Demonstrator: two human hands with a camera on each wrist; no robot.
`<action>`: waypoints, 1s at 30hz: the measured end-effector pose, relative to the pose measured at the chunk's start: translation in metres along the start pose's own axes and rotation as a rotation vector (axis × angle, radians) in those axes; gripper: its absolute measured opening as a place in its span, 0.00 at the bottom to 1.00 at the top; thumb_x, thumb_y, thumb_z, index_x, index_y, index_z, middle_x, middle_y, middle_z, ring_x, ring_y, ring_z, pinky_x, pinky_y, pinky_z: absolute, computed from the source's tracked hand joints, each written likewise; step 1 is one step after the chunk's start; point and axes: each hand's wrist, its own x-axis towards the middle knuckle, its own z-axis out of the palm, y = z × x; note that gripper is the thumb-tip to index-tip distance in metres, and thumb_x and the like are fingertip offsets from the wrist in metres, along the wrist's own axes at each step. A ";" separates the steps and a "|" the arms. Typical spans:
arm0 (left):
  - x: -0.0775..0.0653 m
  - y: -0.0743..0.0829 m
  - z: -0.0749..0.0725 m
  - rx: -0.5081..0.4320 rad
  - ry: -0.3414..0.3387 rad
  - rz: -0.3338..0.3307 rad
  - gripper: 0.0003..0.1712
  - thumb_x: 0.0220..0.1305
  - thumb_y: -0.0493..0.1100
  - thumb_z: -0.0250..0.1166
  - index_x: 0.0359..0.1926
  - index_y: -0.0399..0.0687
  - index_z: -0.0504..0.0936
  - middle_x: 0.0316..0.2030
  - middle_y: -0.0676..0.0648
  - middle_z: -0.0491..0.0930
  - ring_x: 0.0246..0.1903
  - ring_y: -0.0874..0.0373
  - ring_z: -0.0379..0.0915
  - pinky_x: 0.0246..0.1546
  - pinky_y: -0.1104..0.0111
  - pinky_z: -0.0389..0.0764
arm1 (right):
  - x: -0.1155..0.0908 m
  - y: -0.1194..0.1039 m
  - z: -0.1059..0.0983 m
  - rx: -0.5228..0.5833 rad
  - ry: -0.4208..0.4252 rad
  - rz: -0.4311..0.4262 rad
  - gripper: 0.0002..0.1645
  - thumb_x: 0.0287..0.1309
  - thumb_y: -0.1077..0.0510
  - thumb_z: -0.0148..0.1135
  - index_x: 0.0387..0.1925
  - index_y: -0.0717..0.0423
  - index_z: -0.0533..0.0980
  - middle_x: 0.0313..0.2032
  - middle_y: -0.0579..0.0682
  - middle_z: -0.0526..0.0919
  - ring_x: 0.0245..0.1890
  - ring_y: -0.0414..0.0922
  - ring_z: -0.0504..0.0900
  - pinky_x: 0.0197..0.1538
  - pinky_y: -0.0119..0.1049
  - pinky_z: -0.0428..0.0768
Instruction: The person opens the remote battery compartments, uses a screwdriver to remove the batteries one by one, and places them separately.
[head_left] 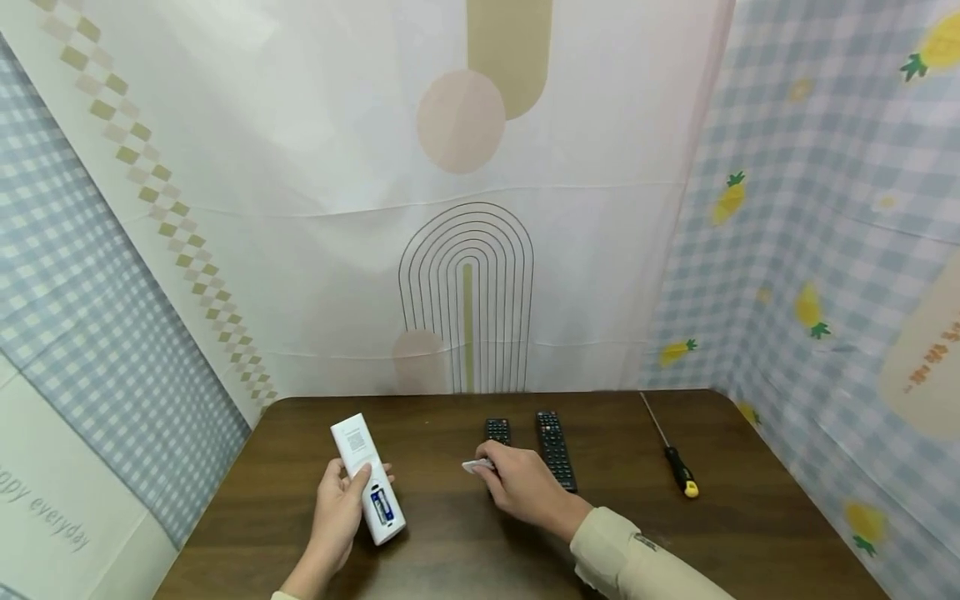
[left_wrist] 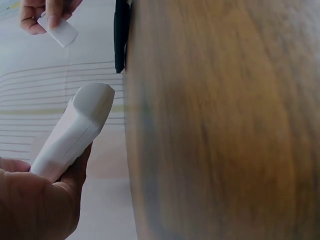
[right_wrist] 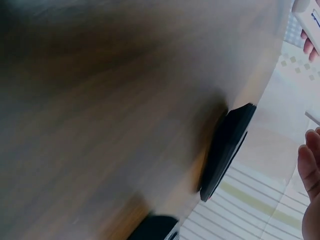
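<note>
Left hand [head_left: 342, 502] gripping, right hand [head_left: 528, 485] pinching

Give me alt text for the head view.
A person's left hand holds a white remote, battery compartment open; the right hand pinches a small white piece. Two black remotes and a screwdriver lie on a brown table.

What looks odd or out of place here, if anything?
The white remote control in the left grip has its battery compartment uncovered; the small white piece in the right grip may be its cover. Nothing looks spilled or damaged.
</note>
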 end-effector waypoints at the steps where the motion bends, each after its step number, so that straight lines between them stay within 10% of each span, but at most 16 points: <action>1: 0.000 0.000 0.000 0.001 0.001 0.001 0.16 0.85 0.37 0.48 0.65 0.33 0.61 0.58 0.24 0.84 0.45 0.57 0.92 0.46 0.70 0.89 | 0.001 -0.001 0.001 -0.003 0.000 0.002 0.06 0.73 0.55 0.68 0.46 0.51 0.78 0.33 0.41 0.86 0.27 0.29 0.75 0.31 0.21 0.77; 30: -0.004 0.010 -0.019 0.001 0.046 0.022 0.18 0.85 0.38 0.48 0.66 0.32 0.59 0.56 0.27 0.86 0.42 0.64 0.91 0.45 0.73 0.88 | 0.030 -0.043 0.051 -0.191 -0.342 -0.066 0.05 0.70 0.59 0.65 0.36 0.46 0.80 0.30 0.38 0.85 0.30 0.33 0.84 0.35 0.29 0.84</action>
